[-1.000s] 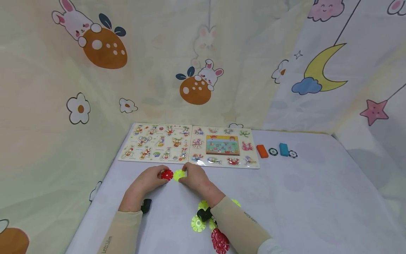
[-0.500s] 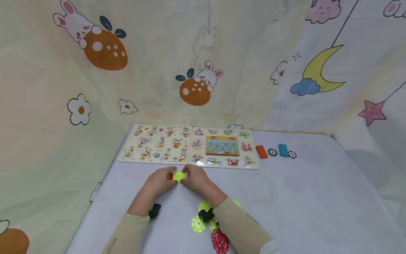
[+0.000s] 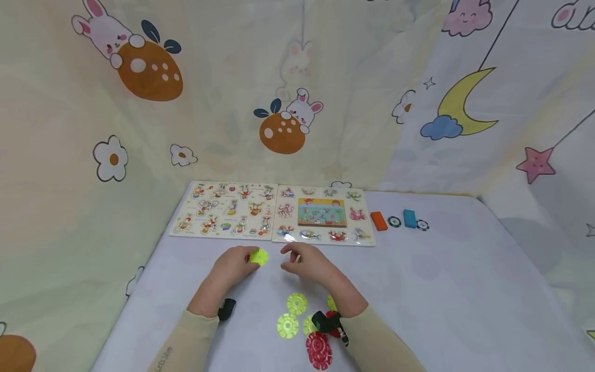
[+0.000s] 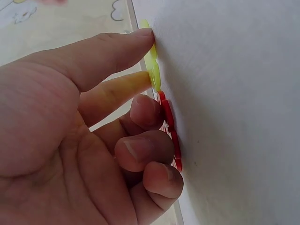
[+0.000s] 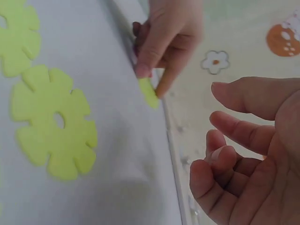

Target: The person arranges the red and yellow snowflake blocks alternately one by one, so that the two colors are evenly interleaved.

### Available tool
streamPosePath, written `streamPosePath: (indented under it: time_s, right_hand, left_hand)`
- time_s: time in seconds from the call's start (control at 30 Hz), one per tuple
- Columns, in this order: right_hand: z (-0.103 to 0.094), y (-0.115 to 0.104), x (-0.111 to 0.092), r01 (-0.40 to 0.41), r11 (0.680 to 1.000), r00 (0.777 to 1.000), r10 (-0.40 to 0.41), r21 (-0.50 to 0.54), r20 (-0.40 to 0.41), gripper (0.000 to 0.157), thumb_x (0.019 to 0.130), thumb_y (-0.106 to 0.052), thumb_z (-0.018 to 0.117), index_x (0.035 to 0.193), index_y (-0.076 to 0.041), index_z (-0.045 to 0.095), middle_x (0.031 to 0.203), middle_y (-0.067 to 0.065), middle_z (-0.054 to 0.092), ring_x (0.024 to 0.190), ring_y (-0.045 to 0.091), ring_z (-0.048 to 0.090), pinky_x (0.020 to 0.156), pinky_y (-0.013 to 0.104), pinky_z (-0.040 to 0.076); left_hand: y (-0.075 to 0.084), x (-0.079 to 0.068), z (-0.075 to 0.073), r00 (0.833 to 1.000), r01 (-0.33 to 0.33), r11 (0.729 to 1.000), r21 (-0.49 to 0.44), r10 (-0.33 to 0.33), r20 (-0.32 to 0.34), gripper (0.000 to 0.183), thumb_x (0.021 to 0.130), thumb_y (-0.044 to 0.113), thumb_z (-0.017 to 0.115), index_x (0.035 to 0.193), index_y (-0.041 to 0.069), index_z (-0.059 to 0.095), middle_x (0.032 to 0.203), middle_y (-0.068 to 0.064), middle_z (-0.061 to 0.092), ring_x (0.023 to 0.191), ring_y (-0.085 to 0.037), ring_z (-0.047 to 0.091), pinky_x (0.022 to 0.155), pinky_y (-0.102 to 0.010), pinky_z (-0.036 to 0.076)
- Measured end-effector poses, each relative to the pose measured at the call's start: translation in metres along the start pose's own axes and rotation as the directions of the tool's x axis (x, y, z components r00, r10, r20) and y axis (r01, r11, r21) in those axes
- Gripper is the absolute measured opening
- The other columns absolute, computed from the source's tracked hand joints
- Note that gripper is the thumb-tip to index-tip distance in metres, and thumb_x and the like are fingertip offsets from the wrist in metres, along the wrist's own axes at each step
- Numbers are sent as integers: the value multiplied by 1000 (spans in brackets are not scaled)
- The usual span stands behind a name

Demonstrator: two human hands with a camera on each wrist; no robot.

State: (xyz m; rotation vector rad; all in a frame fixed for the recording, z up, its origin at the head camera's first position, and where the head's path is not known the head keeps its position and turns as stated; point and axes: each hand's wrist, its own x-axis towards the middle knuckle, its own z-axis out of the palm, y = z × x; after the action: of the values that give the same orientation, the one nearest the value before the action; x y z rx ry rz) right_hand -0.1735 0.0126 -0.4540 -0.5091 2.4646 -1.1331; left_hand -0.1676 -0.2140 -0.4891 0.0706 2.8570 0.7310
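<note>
My left hand [image 3: 231, 266] pinches a yellow notched plastic disc [image 3: 262, 257] between thumb and index finger, low over the white table in front of the puzzle boards. A red notched disc [image 4: 172, 126] adjoins the yellow one edge to edge, with the other fingertips curled against it; the head view shows little of it. To the right, my right hand [image 3: 309, 264] holds nothing. Its thumb and index finger stand apart while the remaining fingers are loosely curled, as the right wrist view shows.
Loose yellow discs [image 3: 287, 326] and red discs [image 3: 318, 350] lie near my right wrist, partly covered by it. Two picture puzzle boards [image 3: 277, 233] lie behind the hands. Farther right are an orange block [image 3: 378, 221], a blue block [image 3: 409, 218] and round chips [image 3: 394, 221].
My left hand moved right, bringing the red disc against the yellow one, and took the yellow disc's edge. My right hand let go of the yellow disc and drew away to the right.
</note>
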Motion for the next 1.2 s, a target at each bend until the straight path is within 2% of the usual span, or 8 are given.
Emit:
streamPosePath:
  time_s: [0.2, 0.3, 0.5, 0.63, 0.8, 0.97, 1.1, 1.2]
  right_hand:
    - [-13, 12, -46, -51, 998, 997, 53, 35, -48, 37, 85, -35, 70, 117, -17, 62, 86, 1, 54, 71, 18, 51, 56, 29, 45]
    - [-19, 21, -65, -76, 996, 995, 78, 36, -55, 37, 84, -33, 71, 116, -17, 62, 84, 1, 54, 70, 18, 51, 54, 29, 45]
    - [-21, 40, -95, -159, 987, 987, 159, 0, -5, 40, 75, -29, 80, 109, -16, 64, 76, 2, 54, 69, 18, 50, 54, 28, 46]
    - [-15, 52, -112, -259, 964, 965, 261, -62, 33, 45, 66, -31, 85, 103, -16, 63, 75, 3, 53, 70, 18, 50, 57, 29, 45]
    - [-6, 60, -122, -337, 928, 939, 343, -159, 17, 48, 60, -31, 88, 97, -18, 60, 75, 1, 52, 72, 18, 48, 60, 31, 43]
    - [-2, 60, -123, -329, 925, 942, 334, -188, -3, 42, 62, -29, 88, 92, -19, 60, 73, 0, 53, 70, 17, 48, 59, 31, 42]
    - [-1, 58, -121, -331, 925, 943, 332, -189, -24, 53, 58, -40, 87, 100, -20, 62, 79, -2, 55, 75, 17, 50, 63, 34, 47]
    - [5, 56, -119, -298, 931, 954, 294, -212, -53, 57, 59, -49, 84, 105, -22, 64, 86, -6, 56, 79, 15, 50, 70, 36, 49]
  left_hand:
    - [-2, 0, -1, 1000, 8, 1000, -30, -7, 5, 47, 83, 27, 73, 126, 12, 61, 125, -8, 59, 111, -27, 54, 94, -48, 40]
    - [-2, 2, -2, 1000, 8, 1000, -28, -8, 1, 47, 83, 26, 73, 127, 13, 61, 125, -8, 59, 112, -28, 53, 95, -49, 40]
    - [0, 1, -4, 1000, 16, 999, -35, -16, 3, 47, 83, 23, 72, 127, 13, 61, 126, -9, 59, 113, -29, 52, 96, -49, 39]
    - [1, 0, -4, 1000, 15, 999, -29, -15, 7, 47, 82, 24, 73, 127, 13, 61, 126, -9, 59, 110, -27, 53, 95, -49, 39]
    - [0, 0, -2, 1000, 17, 1000, -24, -16, 13, 47, 81, 24, 73, 126, 14, 62, 125, -9, 59, 109, -27, 53, 94, -49, 40]
    - [-2, 0, 0, 1000, 19, 1000, -23, -18, 14, 47, 81, 24, 72, 127, 14, 61, 125, -9, 59, 111, -28, 53, 94, -51, 39]
    - [-1, 0, 0, 1000, 28, 999, -32, -27, 14, 48, 81, 23, 72, 127, 15, 61, 125, -9, 59, 110, -28, 53, 95, -50, 39]
    - [0, -1, 0, 999, 32, 999, -34, -31, 11, 48, 81, 23, 73, 127, 14, 61, 125, -9, 59, 111, -28, 53, 95, -50, 39]
